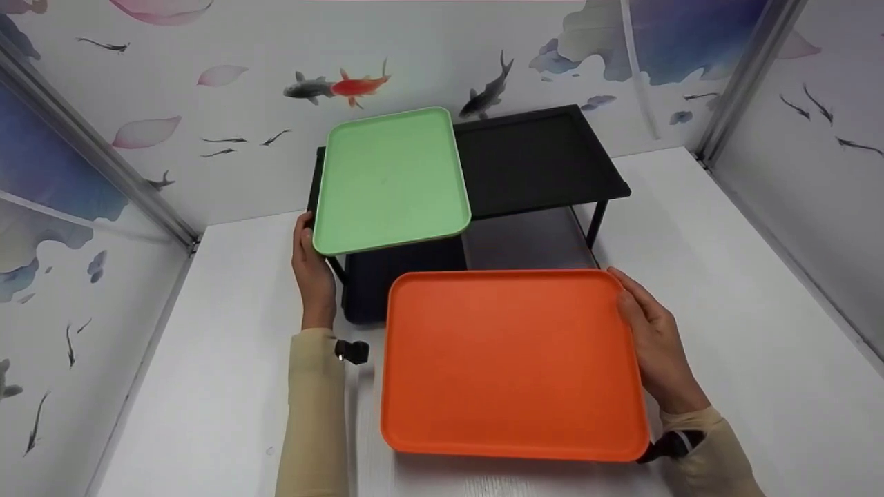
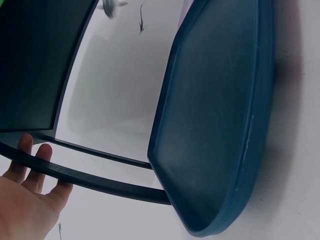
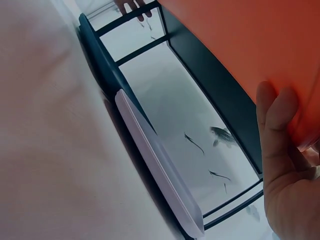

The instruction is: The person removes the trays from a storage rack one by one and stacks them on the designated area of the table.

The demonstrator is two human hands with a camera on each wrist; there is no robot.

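Note:
My right hand (image 1: 656,345) grips the right edge of an orange tray (image 1: 511,366), which is raised in front of a black two-level rack (image 1: 539,162). From below, in the right wrist view, its fingers (image 3: 277,115) press the tray's underside. On the rack's top left lies a light green tray (image 1: 390,183). Beside that tray's near left corner, my left hand (image 1: 314,276) holds the rack's left side. The left wrist view shows its fingers against the black end bar (image 2: 95,182). A dark blue tray (image 1: 407,273) stands on the lower level at left, partly hidden.
A pale grey tray (image 1: 528,238) sits at the lower right, next to the dark blue one. The rack stands on a white table (image 1: 235,359) against a back wall (image 1: 248,41) painted with fish and petals. Side walls (image 1: 815,179) enclose the table.

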